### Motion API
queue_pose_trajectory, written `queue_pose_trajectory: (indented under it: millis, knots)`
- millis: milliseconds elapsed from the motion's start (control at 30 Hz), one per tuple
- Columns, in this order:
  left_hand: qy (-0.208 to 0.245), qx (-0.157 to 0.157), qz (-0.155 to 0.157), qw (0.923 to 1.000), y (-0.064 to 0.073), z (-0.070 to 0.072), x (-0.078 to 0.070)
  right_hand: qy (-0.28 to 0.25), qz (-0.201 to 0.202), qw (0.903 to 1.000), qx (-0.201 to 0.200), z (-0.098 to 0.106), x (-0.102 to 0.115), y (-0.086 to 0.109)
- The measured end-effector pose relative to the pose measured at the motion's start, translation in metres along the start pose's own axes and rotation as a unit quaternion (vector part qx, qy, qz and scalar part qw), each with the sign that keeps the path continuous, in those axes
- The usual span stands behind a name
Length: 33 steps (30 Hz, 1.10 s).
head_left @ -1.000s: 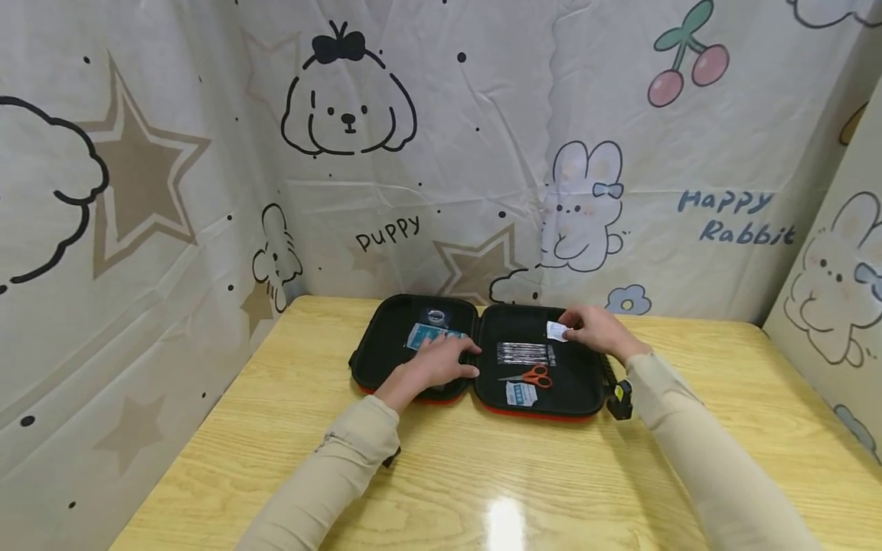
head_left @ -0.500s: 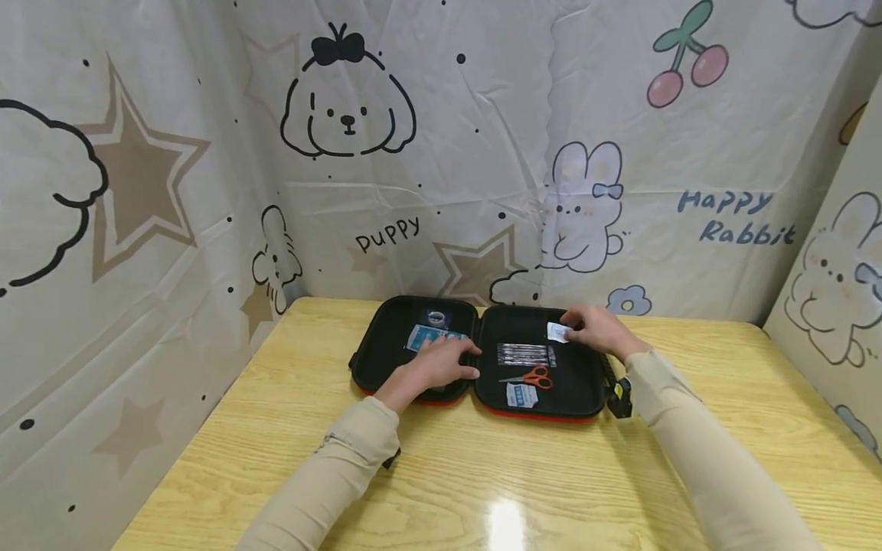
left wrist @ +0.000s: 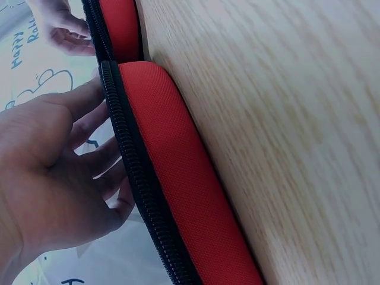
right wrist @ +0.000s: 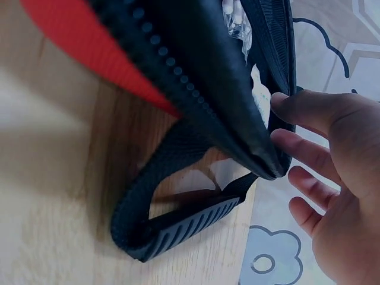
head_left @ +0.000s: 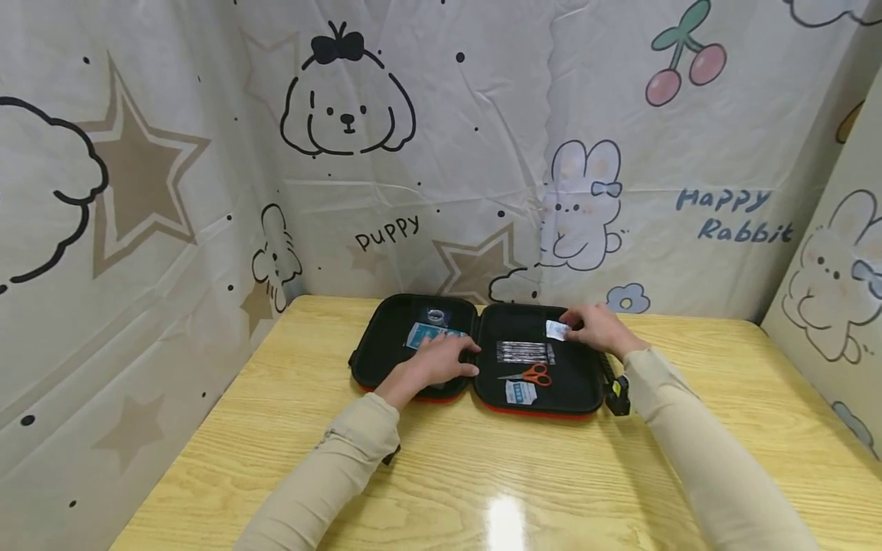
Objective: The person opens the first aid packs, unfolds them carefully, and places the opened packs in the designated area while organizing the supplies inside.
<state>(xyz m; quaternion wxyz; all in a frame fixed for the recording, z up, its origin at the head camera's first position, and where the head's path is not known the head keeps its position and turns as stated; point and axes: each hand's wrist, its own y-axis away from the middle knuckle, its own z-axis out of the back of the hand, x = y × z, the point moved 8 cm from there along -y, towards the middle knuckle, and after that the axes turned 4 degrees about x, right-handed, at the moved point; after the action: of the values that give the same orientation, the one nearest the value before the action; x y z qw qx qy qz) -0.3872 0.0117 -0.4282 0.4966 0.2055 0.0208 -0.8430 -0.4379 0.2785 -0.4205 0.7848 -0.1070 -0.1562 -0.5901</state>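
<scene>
A black-lined zip case with a red shell (head_left: 544,414) lies unfolded in two halves on the table. My left hand (head_left: 441,361) is over its left half, fingers spread, with fingertips at a blue packet (head_left: 422,335). From the left wrist view, the fingers of that hand (left wrist: 65,160) reach in behind the zipped rim (left wrist: 127,142). At the back right corner, my right hand (head_left: 598,327) pinches a small white packet (head_left: 556,330). In the right wrist view the thumb (right wrist: 288,107) is at the white packet (right wrist: 259,92); the index finger is hidden.
In the right half lie a clear pack of cotton swabs (head_left: 524,353), orange-handled scissors (head_left: 536,374) and a blue-white packet (head_left: 520,392). A tape roll (head_left: 436,316) sits in the left half. The case's strap handle (right wrist: 190,228) sticks out. A printed curtain (head_left: 482,153) hangs behind.
</scene>
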Motion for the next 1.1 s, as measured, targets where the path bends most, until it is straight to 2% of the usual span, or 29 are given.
queue_pose_trajectory:
  millis: [400, 600, 833, 1100]
  knots:
    - [-0.007, -0.002, 0.005, 1.0000, 0.000, 0.000, 0.001, 0.027, -0.011, 0.9996, -0.004, -0.004, -0.004, -0.003]
    - [-0.004, -0.002, 0.007, 1.0000, 0.001, 0.000, 0.001, 0.051, 0.001, 0.9987, -0.009, -0.008, -0.002, -0.004]
    - [-0.005, -0.002, 0.008, 1.0000, -0.002, -0.002, 0.003, 0.083, -0.022, 0.9963, -0.004, -0.012, -0.003, -0.007]
    - [-0.003, -0.004, 0.008, 0.9999, -0.001, -0.001, 0.002, 0.099, -0.015, 0.9949, -0.013, -0.008, 0.001, -0.007]
